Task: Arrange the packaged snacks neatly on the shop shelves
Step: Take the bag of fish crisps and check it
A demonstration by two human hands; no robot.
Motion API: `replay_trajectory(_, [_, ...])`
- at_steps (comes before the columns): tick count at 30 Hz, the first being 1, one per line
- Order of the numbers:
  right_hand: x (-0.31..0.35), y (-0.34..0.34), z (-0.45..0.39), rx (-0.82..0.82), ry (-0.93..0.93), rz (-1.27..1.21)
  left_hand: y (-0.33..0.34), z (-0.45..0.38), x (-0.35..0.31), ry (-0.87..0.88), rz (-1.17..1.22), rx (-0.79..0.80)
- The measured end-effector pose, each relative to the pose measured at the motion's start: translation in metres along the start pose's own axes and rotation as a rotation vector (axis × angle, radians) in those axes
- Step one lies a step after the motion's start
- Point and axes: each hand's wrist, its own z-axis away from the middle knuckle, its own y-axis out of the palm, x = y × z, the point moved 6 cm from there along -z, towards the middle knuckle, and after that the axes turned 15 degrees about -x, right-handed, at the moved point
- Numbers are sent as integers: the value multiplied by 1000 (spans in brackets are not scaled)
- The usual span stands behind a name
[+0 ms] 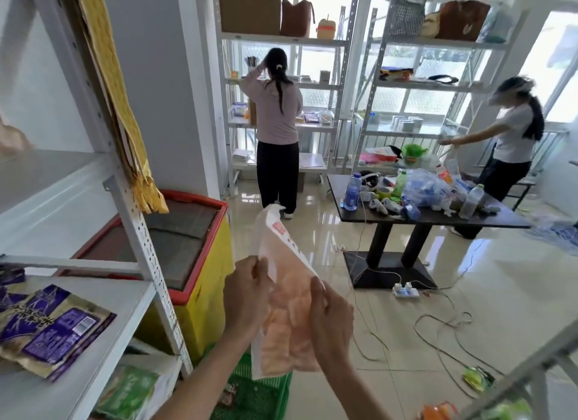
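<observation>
**Both hands hold a pale snack bag up beside the shelves**

The left hand (247,297) has its grip closed on the left edge of a pinkish-orange snack bag (281,300), fingers curled round the packet's side. The right hand (331,319) pinches the bag's right edge, thumb and fingers pressed on the film. Between them the bag stands roughly upright in the air, its white top with red print tilted up and to the left, its lower corner hanging over a green basket (259,394) on the floor.

To the left stands a white metal shelf unit (147,241). On its lower shelf lies a purple and gold snack packet (53,329), flat, with more purple packets just behind it at the frame's edge. Green packets (131,391) sit on the shelf below. The upper shelf shows only a pale shape at the far left edge, too cut off to identify. Folded yellow cardboard (122,100) leans against the unit's upright.

Just behind the shelf unit is a chest freezer (194,250) with a red rim and yellow body. Further off, a dark bench (438,216) carries bottles, plastic bags and game controllers, with a power strip (405,292) and cables on the tiled floor beneath. Two people stand at white racks along the windows, one in a pink top (276,112), one in a white top (513,134).
</observation>
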Motion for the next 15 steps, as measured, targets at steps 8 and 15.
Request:
replay_trajectory(8, [-15, -2, 31, 251, -32, 60, -16, -6, 28, -154, 15, -56])
replay_trajectory(15, [-53, -6, 17, 379, 269, -172, -38, -32, 45, -359, 224, 121])
